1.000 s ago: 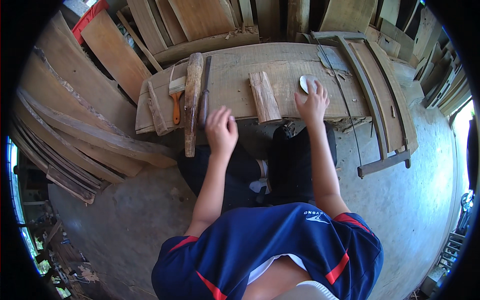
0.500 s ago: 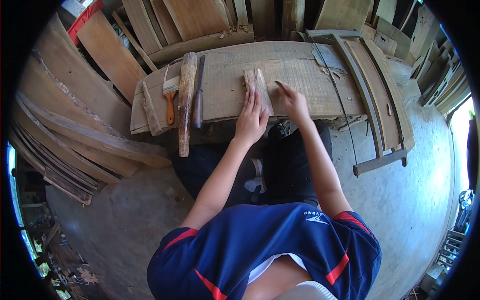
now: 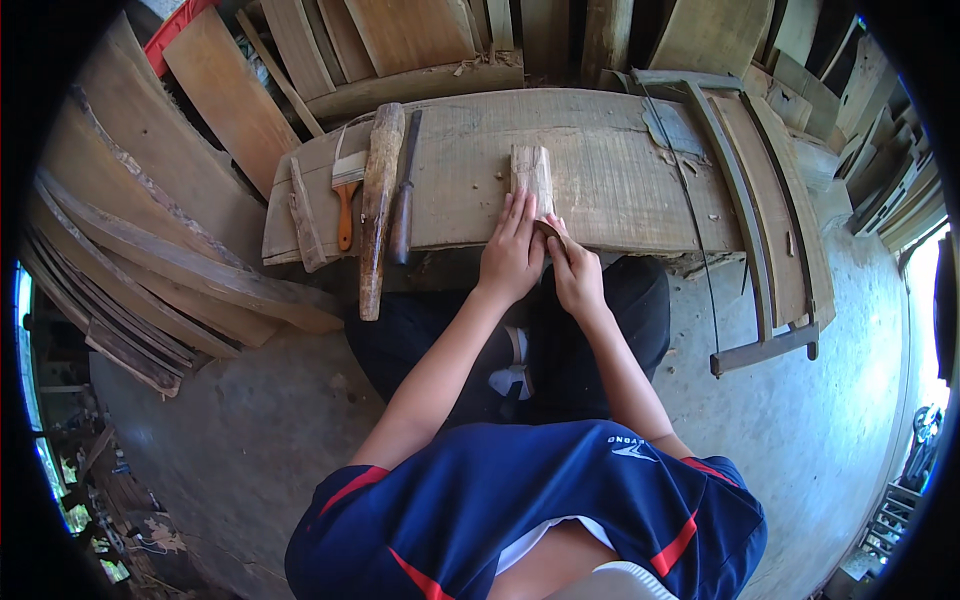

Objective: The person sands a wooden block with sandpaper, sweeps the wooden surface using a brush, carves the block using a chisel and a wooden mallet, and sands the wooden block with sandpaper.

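A short pale block of wood [image 3: 532, 172] lies on the thick plank bench [image 3: 450, 180], its long side pointing away from me. My left hand [image 3: 515, 250] holds the block's near part, fingers laid along its left side and top. Close against it, my right hand [image 3: 577, 275] is closed on a small thin brown piece [image 3: 547, 229], pinched at the near end of the block. Whether that piece is sandpaper or a scraper I cannot tell. The near end of the block is hidden by both hands.
Left on the bench lie a flat brush [image 3: 347, 195], a rough wooden stick [image 3: 382, 180], a dark chisel-like tool [image 3: 405, 200] and a wood strip [image 3: 304, 215]. A frame saw [image 3: 735, 200] rests at the right, overhanging the near edge. Boards [image 3: 230, 100] lean behind and left.
My right hand has come in from the right and toward me, bringing the thin brown piece onto the near end of the block. The left hand has shifted slightly toward me.
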`<state>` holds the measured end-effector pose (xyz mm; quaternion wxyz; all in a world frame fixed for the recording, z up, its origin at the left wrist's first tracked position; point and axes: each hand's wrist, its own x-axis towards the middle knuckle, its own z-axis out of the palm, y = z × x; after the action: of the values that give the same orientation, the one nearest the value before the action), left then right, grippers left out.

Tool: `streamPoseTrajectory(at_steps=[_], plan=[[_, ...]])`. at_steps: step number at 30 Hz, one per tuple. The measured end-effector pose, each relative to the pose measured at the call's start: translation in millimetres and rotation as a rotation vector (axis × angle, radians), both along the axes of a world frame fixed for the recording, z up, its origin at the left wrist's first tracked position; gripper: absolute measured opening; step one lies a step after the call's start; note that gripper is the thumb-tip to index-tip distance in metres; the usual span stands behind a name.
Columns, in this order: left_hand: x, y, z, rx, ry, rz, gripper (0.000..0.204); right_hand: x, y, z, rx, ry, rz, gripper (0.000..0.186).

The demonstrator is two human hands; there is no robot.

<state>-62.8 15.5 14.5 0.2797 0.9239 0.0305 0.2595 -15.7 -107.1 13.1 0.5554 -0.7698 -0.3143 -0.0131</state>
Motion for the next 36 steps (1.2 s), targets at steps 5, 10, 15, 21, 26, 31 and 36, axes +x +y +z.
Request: streamPoseTrajectory(at_steps=[5,10,15,21,26,31,36], plan=[[5,-2,5,-0.010,0.012,-0.034,0.048,48,26,1,-0.060,-0.038,-0.097,0.033],[11,-7,4,0.091,-0.011,0.051,0.048,73,49,13,-0.174,0.059,-0.174,0.033],[7,-6,-2,0.097,-0.030,0.107,0.048,10,8,3,-0.041,0.106,-0.066,0.032],[9,-7,-3,0.081,-0.030,0.060,0.049,27,17,11,-0.122,0.092,-0.089,0.030],[12,-8,-2,0.102,-0.035,0.046,0.051,64,45,23,-0.211,0.117,-0.188,0.031],[8,-3,-4,0.101,-0.037,0.091,0.051,0,4,11,-0.089,0.143,-0.075,0.031],[10,-1,-8,0.089,-0.074,0.036,0.048,28,14,12,-0.134,0.121,-0.073,0.031]])
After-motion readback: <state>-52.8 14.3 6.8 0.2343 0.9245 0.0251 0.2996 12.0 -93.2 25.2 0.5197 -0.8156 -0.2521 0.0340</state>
